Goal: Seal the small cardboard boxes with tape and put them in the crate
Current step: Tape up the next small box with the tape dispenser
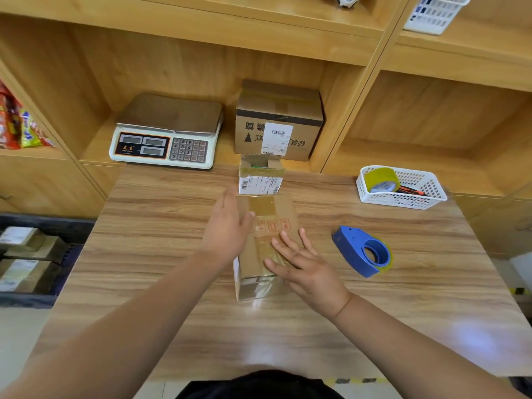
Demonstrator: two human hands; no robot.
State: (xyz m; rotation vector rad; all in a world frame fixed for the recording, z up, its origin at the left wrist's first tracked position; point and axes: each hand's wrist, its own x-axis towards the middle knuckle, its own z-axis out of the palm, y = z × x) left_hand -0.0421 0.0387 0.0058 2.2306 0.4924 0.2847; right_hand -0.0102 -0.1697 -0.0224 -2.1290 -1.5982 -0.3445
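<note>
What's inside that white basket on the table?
In the white basket, a roll of yellowish tape leans at the left end. Beside it lies an orange and black thing, maybe a cutter. The basket's wall hides most of it, so I cannot tell for sure.

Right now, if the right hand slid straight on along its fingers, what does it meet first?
Probably the small open box behind the taped box that the right hand presses. It may graze the thumb of the left hand first; depth is unclear.
</note>
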